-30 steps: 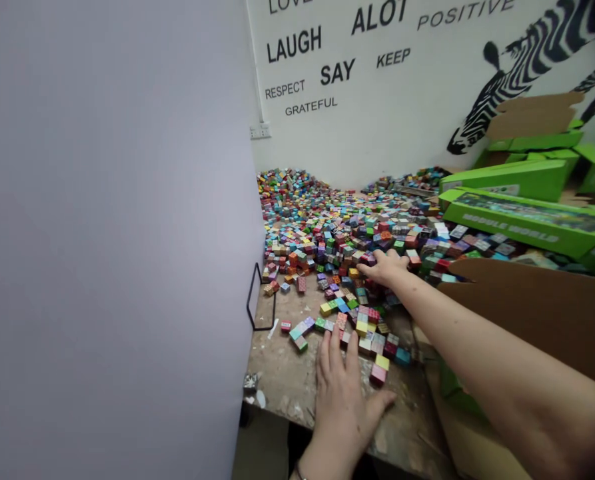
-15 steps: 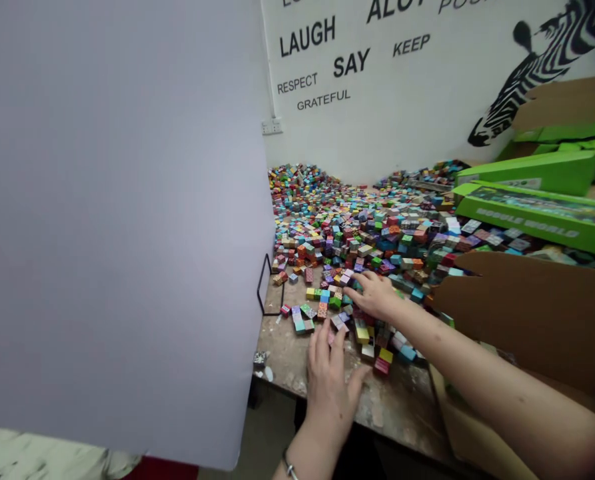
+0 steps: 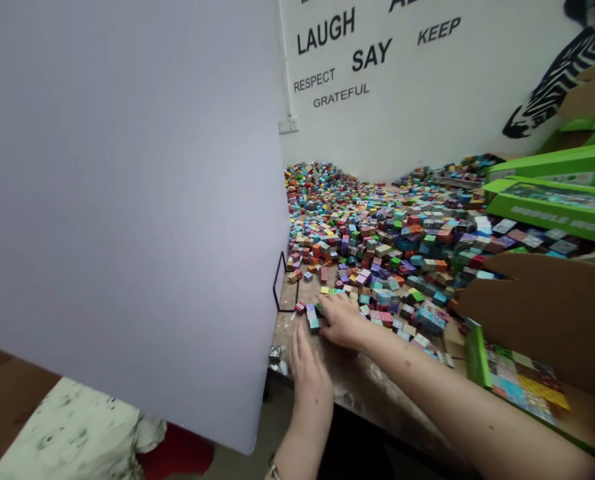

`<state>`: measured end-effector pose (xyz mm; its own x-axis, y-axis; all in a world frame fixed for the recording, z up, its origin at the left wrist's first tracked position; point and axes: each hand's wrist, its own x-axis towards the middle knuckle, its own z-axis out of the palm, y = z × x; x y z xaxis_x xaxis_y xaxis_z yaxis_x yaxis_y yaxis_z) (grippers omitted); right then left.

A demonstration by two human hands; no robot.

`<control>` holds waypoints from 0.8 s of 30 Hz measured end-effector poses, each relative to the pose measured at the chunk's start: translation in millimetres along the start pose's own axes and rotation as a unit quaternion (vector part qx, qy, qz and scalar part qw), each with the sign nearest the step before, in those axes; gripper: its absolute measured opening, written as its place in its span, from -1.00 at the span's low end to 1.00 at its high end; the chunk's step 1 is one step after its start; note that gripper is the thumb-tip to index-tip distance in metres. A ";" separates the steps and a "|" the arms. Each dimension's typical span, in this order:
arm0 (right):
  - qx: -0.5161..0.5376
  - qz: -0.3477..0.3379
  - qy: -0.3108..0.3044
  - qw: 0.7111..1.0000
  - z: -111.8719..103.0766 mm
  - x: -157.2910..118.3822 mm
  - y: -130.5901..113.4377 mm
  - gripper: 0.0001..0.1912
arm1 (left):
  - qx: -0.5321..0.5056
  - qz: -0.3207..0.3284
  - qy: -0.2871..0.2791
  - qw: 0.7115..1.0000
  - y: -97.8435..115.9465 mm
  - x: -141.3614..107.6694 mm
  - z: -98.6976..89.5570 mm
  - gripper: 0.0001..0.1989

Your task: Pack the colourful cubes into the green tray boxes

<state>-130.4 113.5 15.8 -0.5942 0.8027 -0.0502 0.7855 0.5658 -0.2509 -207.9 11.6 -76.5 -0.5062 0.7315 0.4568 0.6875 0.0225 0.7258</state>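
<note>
My left hand [image 3: 311, 377] is open, its fingers stretched out close together on the near edge of the table, just left of the small blocks. My right hand [image 3: 341, 320] reaches in from the right, palm down, fingers bent and thumb apart, over a few small patterned blocks at the front of the pile. It covers part of them, so its contact with them is partly hidden. A purple and teal block pair [image 3: 312, 316] lies just left of the right fingertips. A small red block [image 3: 300, 307] sits beyond the left fingertips.
A big heap of colourful blocks [image 3: 357, 213] spreads back to the wall. A large pale panel [image 3: 127, 200] fills the left, with a black wire frame [image 3: 278, 283] by its edge. Green boxes [image 3: 567, 207] and a cardboard box [image 3: 552, 300] stand right. A green tray [image 3: 480, 357] holds blocks.
My right hand has moved left and nearer, over the front blocks. My left hand has shifted slightly left, its fingers now closer together. The view has turned left.
</note>
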 end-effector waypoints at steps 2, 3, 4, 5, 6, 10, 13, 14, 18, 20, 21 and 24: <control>-0.008 -0.003 -0.009 1.000 -5.6 -0.9 9.7 -0.49 | 0.031 0.011 -0.044 0.998 -6.5 11.4 4.7 -0.41; -0.012 -0.007 -0.013 1.000 -7.9 -0.9 13.8 -0.55 | 0.035 0.014 -0.062 0.997 -9.1 16.3 7.1 -0.40; -0.015 -0.010 -0.016 1.000 -9.5 -0.5 17.1 -0.59 | 0.035 0.015 -0.073 0.997 -11.2 20.2 9.2 -0.40; -0.018 -0.011 -0.016 1.000 -10.1 0.3 19.4 -0.62 | 0.033 0.016 -0.079 0.996 -12.8 23.0 10.9 -0.40; -0.020 -0.008 -0.012 1.000 -9.8 1.7 20.9 -0.66 | 0.030 0.016 -0.083 0.996 -13.9 24.8 12.3 -0.40; -0.010 0.016 0.008 1.000 -3.4 9.7 20.7 -0.76 | 0.024 0.016 -0.090 0.996 -15.8 24.3 14.9 -0.41; 0.005 0.025 0.009 1.000 0.0 13.9 18.5 -0.74 | 0.019 0.012 -0.089 0.996 -15.8 21.3 15.8 -0.43; 0.009 0.024 0.006 1.000 0.0 14.3 18.0 -0.74 | 0.016 0.012 -0.089 0.996 -15.6 20.6 15.9 -0.44; 0.015 0.021 -0.008 1.000 -5.0 11.6 16.1 -0.73 | 0.000 0.002 -0.092 0.996 -13.7 21.2 12.8 -0.46; 0.013 0.028 -0.009 1.000 -8.8 8.8 13.6 -0.74 | -0.012 -0.009 -0.101 0.995 -11.4 23.2 7.7 -0.46; 0.010 0.030 -0.007 0.999 -10.3 7.2 11.4 -0.73 | -0.017 -0.012 -0.107 0.994 -9.7 24.3 4.2 -0.46; -0.007 0.030 0.012 0.999 -11.9 3.0 1.7 -0.56 | -0.072 -0.036 -0.130 0.988 -3.4 26.4 -6.6 -0.44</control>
<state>-128.8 119.1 26.7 -0.5418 0.8395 -0.0418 0.8220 0.5188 -0.2347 -227.0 26.4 -63.5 -0.3877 0.8825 0.2664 0.5641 -0.0014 0.8257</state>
